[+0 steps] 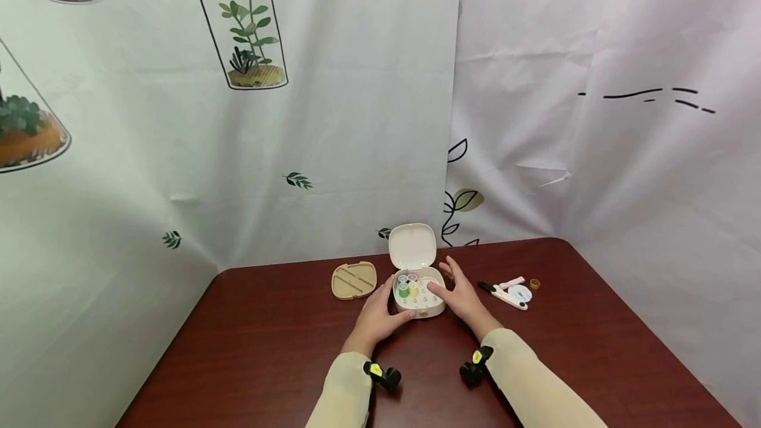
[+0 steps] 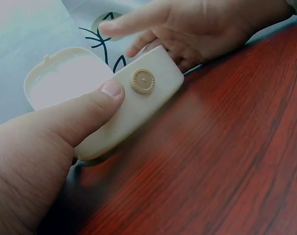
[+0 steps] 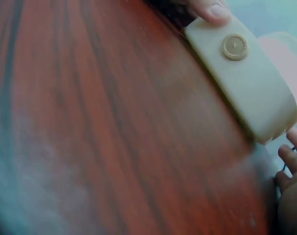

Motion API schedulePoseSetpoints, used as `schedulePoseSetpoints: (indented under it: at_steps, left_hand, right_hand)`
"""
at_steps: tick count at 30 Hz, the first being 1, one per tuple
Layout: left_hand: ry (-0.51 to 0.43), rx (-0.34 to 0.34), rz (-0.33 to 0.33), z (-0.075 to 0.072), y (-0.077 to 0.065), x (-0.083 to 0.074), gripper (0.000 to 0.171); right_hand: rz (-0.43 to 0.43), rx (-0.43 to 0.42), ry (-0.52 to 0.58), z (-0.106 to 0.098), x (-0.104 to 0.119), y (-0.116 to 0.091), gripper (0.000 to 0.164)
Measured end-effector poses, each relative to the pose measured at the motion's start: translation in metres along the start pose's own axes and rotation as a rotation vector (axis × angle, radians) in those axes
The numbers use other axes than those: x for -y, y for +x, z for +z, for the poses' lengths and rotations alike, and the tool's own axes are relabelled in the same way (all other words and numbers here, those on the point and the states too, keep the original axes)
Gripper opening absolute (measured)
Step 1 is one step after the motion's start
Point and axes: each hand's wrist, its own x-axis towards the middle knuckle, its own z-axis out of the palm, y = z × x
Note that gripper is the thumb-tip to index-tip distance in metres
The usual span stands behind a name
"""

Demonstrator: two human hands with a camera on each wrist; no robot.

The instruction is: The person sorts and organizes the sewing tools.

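Note:
A small white sewing box [image 1: 429, 311] stands on the table with its lid [image 1: 413, 247] raised at the back. Inside, several thread spools [image 1: 404, 290], green and yellow among them, are grouped at the left on small pegs. My left hand [image 1: 376, 320] grips the box's left side, its thumb [image 2: 102, 103] on the front wall beside a beige button-shaped clasp [image 2: 143, 81]. Spread fingers of my right hand [image 1: 466, 301] hover around the box's right side, the thumb over the pegs. In the right wrist view, the box [image 3: 251, 81] partly hides behind the frame edge.
A beige tray [image 1: 354, 281] with slim compartments lies left of the box. On the right are white scissors [image 1: 510, 297] with a black end, a round white item [image 1: 520, 293] and a brown ring [image 1: 535, 283]. A printed curtain [image 1: 357, 150] hangs behind the reddish-brown table [image 1: 255, 342].

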Motion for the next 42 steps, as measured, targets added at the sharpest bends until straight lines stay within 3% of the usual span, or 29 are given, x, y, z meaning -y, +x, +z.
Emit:
schedulePoseSetpoints:
  at_steps: [6,13,32,38,42]
  left_hand:
    - [0.017,-0.009,0.003,0.000,0.004,0.001,0.101]
    - [0.022,-0.014,0.029,0.000,0.004,0.002,0.099]
    - [-0.024,0.018,0.032,-0.002,0.002,0.001,0.100]
    - [-0.009,0.137,0.035,-0.021,0.002,-0.002,0.097]
    - [-0.022,0.114,0.023,-0.041,0.005,-0.004,0.075]
  right_hand:
    - [0.016,0.157,-0.086,-0.003,0.000,0.002,0.120]
    - [0.007,0.207,-0.107,-0.001,-0.007,0.001,0.142]
    - [0.041,0.198,-0.119,-0.003,-0.004,-0.009,0.134]
    - [0.036,0.200,-0.129,-0.004,-0.004,-0.012,0.132]
    - [0.018,0.195,-0.132,-0.004,-0.003,-0.012,0.133]
